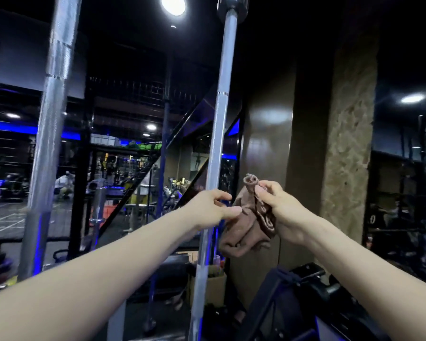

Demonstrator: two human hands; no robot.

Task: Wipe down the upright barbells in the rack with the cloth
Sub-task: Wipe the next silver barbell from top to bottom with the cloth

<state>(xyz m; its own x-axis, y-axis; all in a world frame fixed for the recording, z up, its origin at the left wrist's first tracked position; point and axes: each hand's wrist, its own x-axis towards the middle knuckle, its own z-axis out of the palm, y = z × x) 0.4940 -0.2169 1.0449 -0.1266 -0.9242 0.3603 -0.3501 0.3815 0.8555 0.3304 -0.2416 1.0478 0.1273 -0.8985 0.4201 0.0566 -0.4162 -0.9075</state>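
Before two barbells (219, 119): one cloth (249, 225)

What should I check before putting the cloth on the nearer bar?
1. Cloth held: ok, right hand grips it bunched.
2. Left hand on the cloth: ok, thumb at its edge.
3. Cloth spread flat: not ok, crumpled.
4. Cloth touching the middle barbell: not ok, just right of it.
5. Left barbell wiped: cannot tell.
6. Bars seated in the rack: cannot tell, hidden below.
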